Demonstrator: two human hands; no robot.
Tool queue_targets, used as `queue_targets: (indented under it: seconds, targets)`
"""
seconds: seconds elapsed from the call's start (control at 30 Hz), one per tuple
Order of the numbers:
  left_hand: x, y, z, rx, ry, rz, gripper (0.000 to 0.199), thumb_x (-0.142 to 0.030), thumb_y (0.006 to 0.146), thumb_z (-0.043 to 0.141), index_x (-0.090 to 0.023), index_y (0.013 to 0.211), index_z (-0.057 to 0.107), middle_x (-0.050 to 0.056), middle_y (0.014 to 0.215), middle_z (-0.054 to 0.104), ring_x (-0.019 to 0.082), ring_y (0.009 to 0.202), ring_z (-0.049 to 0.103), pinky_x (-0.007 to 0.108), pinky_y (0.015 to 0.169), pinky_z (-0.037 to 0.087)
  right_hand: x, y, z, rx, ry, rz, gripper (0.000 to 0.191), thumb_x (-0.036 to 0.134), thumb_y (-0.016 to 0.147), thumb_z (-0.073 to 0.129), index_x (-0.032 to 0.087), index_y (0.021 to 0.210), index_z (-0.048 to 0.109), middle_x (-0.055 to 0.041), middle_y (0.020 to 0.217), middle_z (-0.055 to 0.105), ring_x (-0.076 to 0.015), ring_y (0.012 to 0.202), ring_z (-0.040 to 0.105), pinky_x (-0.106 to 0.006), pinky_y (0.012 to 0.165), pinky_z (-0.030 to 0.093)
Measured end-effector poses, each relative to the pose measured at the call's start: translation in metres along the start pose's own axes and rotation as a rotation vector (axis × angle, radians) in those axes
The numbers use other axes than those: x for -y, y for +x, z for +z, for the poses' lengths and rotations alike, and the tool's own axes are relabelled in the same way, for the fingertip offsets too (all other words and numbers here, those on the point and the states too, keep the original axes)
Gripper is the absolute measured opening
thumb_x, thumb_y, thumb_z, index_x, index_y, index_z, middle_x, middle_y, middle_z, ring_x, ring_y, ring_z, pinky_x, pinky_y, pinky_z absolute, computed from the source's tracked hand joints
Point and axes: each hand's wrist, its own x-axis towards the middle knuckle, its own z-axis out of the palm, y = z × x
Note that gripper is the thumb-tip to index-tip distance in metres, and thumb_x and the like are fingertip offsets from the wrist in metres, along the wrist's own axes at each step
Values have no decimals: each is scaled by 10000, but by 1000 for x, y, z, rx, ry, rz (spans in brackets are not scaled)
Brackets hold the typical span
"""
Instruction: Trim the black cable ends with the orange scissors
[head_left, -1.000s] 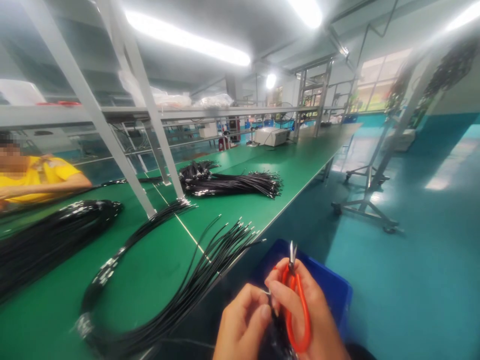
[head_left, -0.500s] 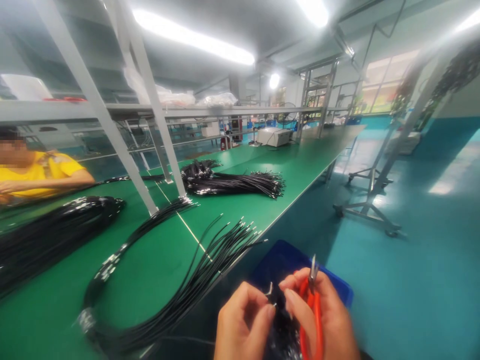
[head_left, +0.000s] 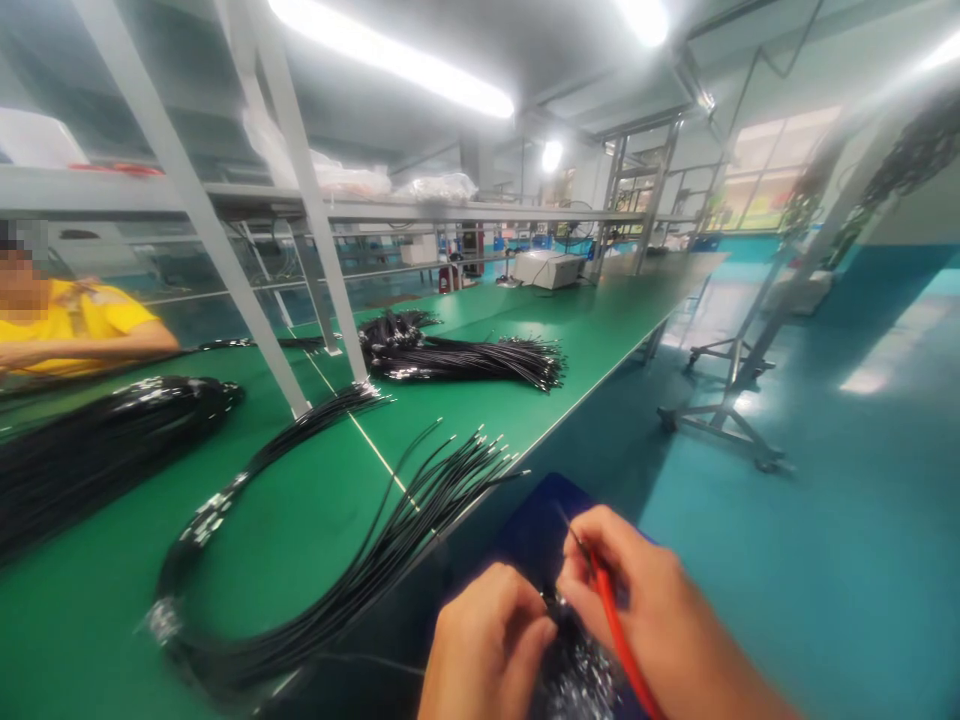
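Observation:
My left hand (head_left: pixel 489 632) is closed, thumb and forefinger pinched together; whatever lies between them is too small to make out. Close beside it, my right hand (head_left: pixel 637 590) is wrapped around red-handled pliers (head_left: pixel 616 625), their thin metal tip pointing up and left. The right fingertips nearly meet the left ones, and a small bright bit shows between the hands. Below them, a dark blue bin (head_left: pixel 541 512) holds a heap of shiny small pieces (head_left: pixel 581 675). To the left, a bundle of black cables (head_left: pixel 360 590) with light-coloured ends curves over the green table (head_left: pixel 300 545).
More black cable bundles lie farther along the table (head_left: pixel 480 360) and at the left (head_left: pixel 112 450). Metal posts (head_left: pixel 322 200) carry a shelf (head_left: pixel 480 212). A person in yellow (head_left: pixel 75 320) sits across the table. A wheeled metal stand (head_left: pixel 727 400) is on the floor at right.
My right hand has turned, and the pliers' tip has swung leftward and down. The small metal piece at my left fingertips is less visible. My view has shifted slightly.

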Motion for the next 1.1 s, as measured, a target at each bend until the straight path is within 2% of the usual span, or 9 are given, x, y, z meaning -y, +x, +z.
queue_targets:
  seconds: [0.1,0.2,0.43,0.57,0.7,0.83,0.9,0.97,1.1]
  targets:
    - [-1,2,-8,83,-13,155,109,-144,812,562,-206,722,570,-13,655,597,127,588,543,206,559,371,2,8,-6,327,489,397,200,168,603,592,215,759,478,79,522,530,-68,382,377,-186,372,267]
    - [1,4,-14,138,-105,147,96,-138,823,568,-199,753,590,-1,684,611,134,620,553,209,594,396,-7,9,-2,412,722,455,232,228,567,604,209,755,469,87,492,507,-61,354,353,-190,364,248]
    - [5,8,-15,70,-692,-374,250,-352,705,731,-158,649,583,-22,586,553,101,543,448,190,523,359,-22,-8,26,-257,361,76,156,221,719,662,236,771,516,35,685,608,-132,594,557,-229,554,442]
    - [6,10,-12,41,-819,-438,324,-386,637,792,-146,614,575,-33,534,540,79,499,416,175,491,333,-17,-16,38,-335,190,-114,197,152,725,642,260,871,566,-2,820,698,-137,587,593,-233,562,484]
    - [4,10,-9,15,-862,-448,324,-367,616,816,-135,600,592,-38,519,537,67,487,408,159,480,323,-15,-16,45,-344,-70,-321,174,107,758,586,265,827,560,44,659,653,-118,485,590,-194,480,474]
    - [3,9,-8,11,-902,-448,282,-345,636,817,-136,628,629,-17,559,606,80,521,485,165,521,384,-19,-13,51,-488,-253,-514,209,75,741,515,262,831,531,57,621,605,-111,447,572,-191,450,452]
    - [7,8,-9,7,-894,-433,256,-338,659,807,-143,646,642,-12,582,630,85,533,509,165,529,402,-20,-14,53,-506,-255,-455,198,87,744,505,265,825,533,57,621,604,-115,453,571,-196,457,453]
    - [12,8,-10,-35,-887,-427,236,-338,680,796,-154,662,649,-16,588,635,81,521,509,160,514,404,-20,-17,54,-457,-133,-233,135,139,768,522,269,797,541,60,609,604,-118,468,578,-194,467,459]
    - [22,9,-12,-116,-854,-396,210,-335,686,794,-164,689,672,-17,603,632,84,534,508,164,525,421,-11,-30,49,-220,267,150,160,185,655,625,256,797,601,39,680,629,-147,587,617,-226,586,493]
